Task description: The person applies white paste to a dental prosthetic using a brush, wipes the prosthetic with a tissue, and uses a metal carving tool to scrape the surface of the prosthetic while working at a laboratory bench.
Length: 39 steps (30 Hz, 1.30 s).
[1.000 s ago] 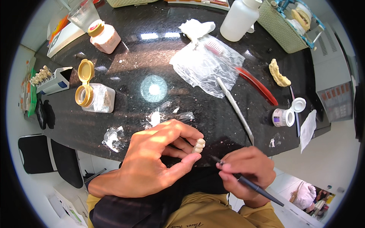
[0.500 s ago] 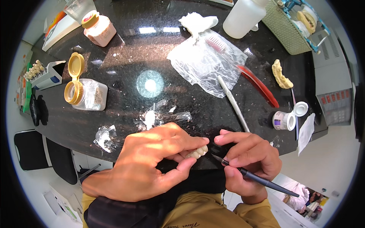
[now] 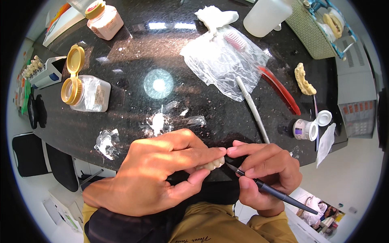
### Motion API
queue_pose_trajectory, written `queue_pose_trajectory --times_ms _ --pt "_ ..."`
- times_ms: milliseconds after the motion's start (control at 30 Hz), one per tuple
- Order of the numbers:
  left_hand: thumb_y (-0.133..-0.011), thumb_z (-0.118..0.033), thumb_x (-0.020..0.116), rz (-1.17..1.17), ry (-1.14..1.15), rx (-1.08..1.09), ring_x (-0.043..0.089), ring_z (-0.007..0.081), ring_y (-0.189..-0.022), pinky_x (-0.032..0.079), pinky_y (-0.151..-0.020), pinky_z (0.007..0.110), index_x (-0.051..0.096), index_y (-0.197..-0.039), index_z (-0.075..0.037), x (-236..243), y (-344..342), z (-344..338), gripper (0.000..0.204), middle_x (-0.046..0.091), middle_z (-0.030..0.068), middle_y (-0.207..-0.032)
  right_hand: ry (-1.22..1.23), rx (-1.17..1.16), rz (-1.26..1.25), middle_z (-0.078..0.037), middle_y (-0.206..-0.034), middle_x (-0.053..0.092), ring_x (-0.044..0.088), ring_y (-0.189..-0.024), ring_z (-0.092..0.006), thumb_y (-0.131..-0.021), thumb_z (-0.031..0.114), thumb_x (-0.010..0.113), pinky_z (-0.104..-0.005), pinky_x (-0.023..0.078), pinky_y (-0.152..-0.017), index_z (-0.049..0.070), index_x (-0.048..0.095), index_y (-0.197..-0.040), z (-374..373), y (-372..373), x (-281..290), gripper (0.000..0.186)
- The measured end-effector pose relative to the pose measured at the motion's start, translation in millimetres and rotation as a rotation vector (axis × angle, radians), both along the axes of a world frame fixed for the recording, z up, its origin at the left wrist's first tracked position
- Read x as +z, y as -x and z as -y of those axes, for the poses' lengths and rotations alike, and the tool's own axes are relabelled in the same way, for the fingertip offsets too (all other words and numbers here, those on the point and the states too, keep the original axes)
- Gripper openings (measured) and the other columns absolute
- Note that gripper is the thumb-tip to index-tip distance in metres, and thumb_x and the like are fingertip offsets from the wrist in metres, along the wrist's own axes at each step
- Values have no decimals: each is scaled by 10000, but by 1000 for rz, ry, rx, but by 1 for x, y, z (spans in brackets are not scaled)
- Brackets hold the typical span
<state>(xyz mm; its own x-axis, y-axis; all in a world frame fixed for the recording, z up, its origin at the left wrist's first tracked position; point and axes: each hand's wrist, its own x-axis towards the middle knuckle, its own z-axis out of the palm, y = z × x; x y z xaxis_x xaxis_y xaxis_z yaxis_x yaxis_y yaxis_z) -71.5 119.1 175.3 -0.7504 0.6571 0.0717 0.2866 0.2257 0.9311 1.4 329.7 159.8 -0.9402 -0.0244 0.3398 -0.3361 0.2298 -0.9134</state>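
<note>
Left hand pinches one tooth strip; right hand pinches one pointed tool. Beyond the left: two gold-lidded jars; beyond the right: one red brush.

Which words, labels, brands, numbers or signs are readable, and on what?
Mustard clothing: dark script, cut by the frame edge; not transcribed.
Open clear jar: print too small.
Pink jar: print too small.
Small white jar: purple-marked print, too small.

Tooth strip is being part. hidden by L hand; white btl. & clear cup are being cut off by top edge.
</note>
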Motion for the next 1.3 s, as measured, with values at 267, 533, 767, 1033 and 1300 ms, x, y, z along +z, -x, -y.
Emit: queue_pose_trajectory --times_ms 267,533,767,1033,1300 --pt "-728 88 739 54 -33 -14 699 179 -729 587 -641 261 761 -1115 -14 -1 1 2 401 718 127 -881 84 -71 61 -154 -785 670 714 -814 -295 -815 65 797 -477 603 -867 10 612 -911 4 -9 3 215" --pt "-723 99 748 29 -62 -23 708 181 -738 589 -648 262 763 -1108 -21 -4 1 3 404 718 129 -893 16 -78 -69 -158 -777 709 752 -889 -355 -682 -91 796 -474 623 -842 -19 671 -849 5 -2 0 220" --pt "-724 98 753 42 -59 -38 705 173 -732 578 -634 260 761 -1105 -15 -3 2 3 398 718 129 -900 44 -53 -60 -157 -744 698 751 -908 -382 -710 -69 797 -493 624 -839 -1 616 -779 6 -3 -3 206" --pt "-717 93 768 51 -60 -31 701 177 -734 584 -634 266 757 -1102 -1 -4 1 3 396 718 135 -892 3 -41 -62 -153 -722 692 754 -895 -371 -723 -66 795 -481 636 -814 -5 609 -770 5 -2 -2 202" --pt "-704 93 763 75 -31 -18 697 185 -735 591 -633 275 757 -1105 1 -1 1 2 411 714 130 -869 -27 -45 -67 -154 -737 702 754 -901 -369 -743 -52 798 -480 634 -827 -5 604 -794 5 -3 -4 206"
